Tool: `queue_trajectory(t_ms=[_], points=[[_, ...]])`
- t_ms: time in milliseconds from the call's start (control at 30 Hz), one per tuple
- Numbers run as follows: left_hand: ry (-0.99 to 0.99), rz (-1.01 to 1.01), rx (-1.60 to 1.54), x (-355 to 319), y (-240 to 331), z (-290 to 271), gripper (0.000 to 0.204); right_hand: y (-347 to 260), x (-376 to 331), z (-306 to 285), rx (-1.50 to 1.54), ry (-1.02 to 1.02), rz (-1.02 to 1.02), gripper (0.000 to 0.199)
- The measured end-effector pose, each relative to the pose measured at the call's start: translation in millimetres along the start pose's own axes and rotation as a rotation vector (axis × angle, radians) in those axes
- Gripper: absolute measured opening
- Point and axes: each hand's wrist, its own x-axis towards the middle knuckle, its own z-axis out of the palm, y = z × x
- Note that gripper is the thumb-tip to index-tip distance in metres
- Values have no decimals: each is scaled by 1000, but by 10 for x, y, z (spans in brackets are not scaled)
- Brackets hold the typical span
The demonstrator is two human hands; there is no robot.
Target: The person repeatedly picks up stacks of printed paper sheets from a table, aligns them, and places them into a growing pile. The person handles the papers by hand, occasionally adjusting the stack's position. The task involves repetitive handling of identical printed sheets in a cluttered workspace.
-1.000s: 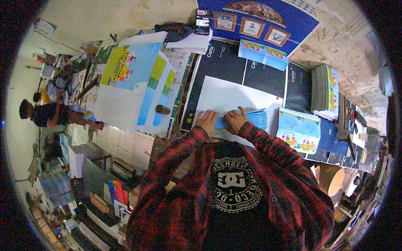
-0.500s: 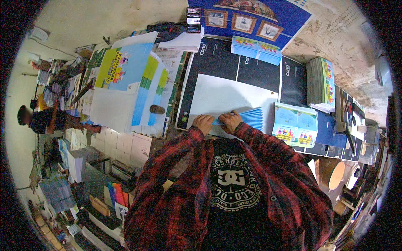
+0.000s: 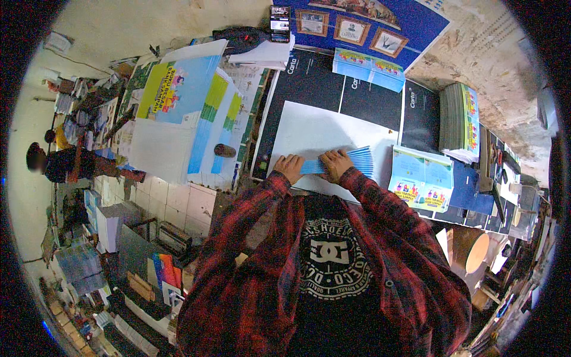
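A fanned row of blue folded sheets (image 3: 362,162) lies near the front edge of a large white board (image 3: 309,128). My right hand (image 3: 335,164) is closed over the row's middle, fingers bent onto the paper. At the row's left end, my left hand (image 3: 289,168) grips the sheets with curled fingers; its thumb side is partly hidden. A strip of blue paper shows between my hands, and the fanned edges spread out to the right of my right hand.
Printed folded covers (image 3: 420,178) lie to the right, with a tall stack of booklets (image 3: 461,119) behind. More covers (image 3: 369,69) sit at the back. On the left table are large printed sheets (image 3: 169,89) and a dark cylindrical object (image 3: 225,150). A person (image 3: 71,163) stands far left.
My hands have moved slightly apart, and more of the blue paper between them shows. My right hand has shifted up a little and lies flatter over the fanned sheets.
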Motion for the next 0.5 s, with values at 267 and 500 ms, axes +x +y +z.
queue_trajectory(t_ms=[267, 500], points=[[-15, 65, 35, -86, 11, 57, 43, 86, -197, 183, 135, -82, 57, 37], [-54, 21, -24, -77, 52, 24, 38, 195, -293, 184, 24, -73, 30, 38]])
